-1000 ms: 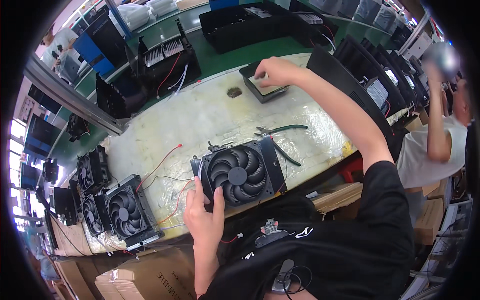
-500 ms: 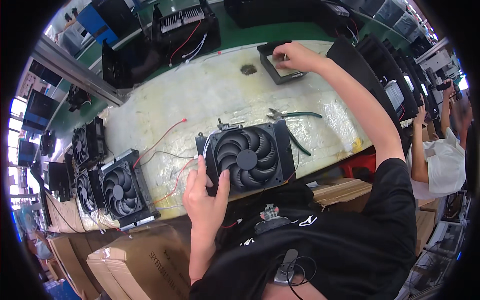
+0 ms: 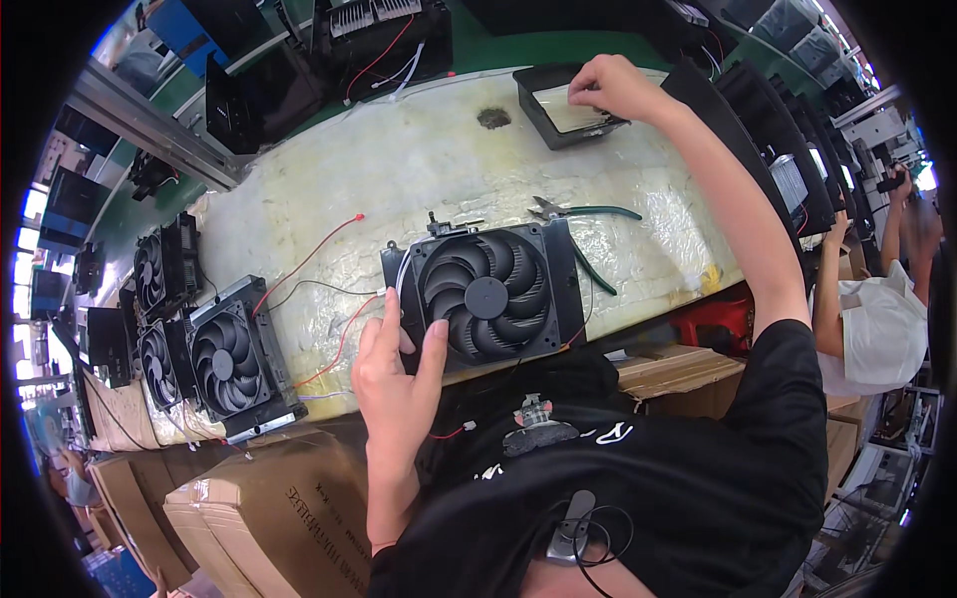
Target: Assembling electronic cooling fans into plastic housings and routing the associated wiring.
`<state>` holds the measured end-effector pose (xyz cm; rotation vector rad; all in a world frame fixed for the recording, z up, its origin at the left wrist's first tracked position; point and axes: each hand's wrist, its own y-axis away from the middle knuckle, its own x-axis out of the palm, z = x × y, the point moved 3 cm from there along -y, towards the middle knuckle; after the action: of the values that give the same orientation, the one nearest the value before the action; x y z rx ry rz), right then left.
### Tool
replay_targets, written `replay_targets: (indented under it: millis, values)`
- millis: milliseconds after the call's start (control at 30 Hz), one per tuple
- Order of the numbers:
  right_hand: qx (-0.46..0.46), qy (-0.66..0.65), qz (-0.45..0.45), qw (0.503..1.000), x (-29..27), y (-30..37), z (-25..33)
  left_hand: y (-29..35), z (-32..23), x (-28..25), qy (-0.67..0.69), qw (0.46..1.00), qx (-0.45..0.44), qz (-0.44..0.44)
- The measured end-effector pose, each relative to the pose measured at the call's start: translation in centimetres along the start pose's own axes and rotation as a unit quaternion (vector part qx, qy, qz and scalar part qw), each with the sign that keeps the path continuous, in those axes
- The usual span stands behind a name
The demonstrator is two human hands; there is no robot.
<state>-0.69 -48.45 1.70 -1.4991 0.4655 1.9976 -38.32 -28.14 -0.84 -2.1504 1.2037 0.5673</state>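
A black cooling fan (image 3: 486, 297) on a dark frame lies face up near the bench's front edge. My left hand (image 3: 397, 374) is at its left side, index finger by the white wires and thumb spread apart over the near left corner. At the far side, my right hand (image 3: 623, 88) is over a black open box (image 3: 535, 112) with a pale inside. Its fingertips are pinched together; whatever is between them is too small to make out. Green-handled cutters (image 3: 603, 211) lie just right of the fan, with one handle along its frame.
More fan units (image 3: 227, 364) stand at the bench's left end, with red and black wires (image 3: 309, 257) trailing from them. Black cases (image 3: 743, 149) line the right side. Cardboard boxes (image 3: 269, 498) sit below the near edge. Another person (image 3: 867, 329) is at the far right.
My right hand has lifted slightly and shifted right from inside the black box, its fingertips now closer together. My left hand stays beside the fan. The whole view has shifted a little.
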Motion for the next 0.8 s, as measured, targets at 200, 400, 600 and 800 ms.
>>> replay_targets:
  millis: [200, 400, 600, 800]
  values:
    - [0.061, -0.357, -0.167, 0.917, -3.2, 1.7, 2.1, -0.3, 1.4, -1.0, 0.161, 0.983, -0.068, 0.059]
    - [-0.005, -0.504, -0.038, 0.863, -1.9, 5.3, 13.8, 1.2, 2.0, -1.6, 0.249, 0.953, -0.165, 0.053]
    - [-0.076, -0.483, 0.1, 0.866, 0.8, 6.0, 19.3, 2.4, 2.4, -3.0, 0.186, 0.972, -0.133, 0.055]
    - [0.072, -0.469, 0.077, 0.877, 2.8, 5.3, 24.3, 2.9, 3.0, -2.5, 0.336, 0.914, -0.223, 0.035]
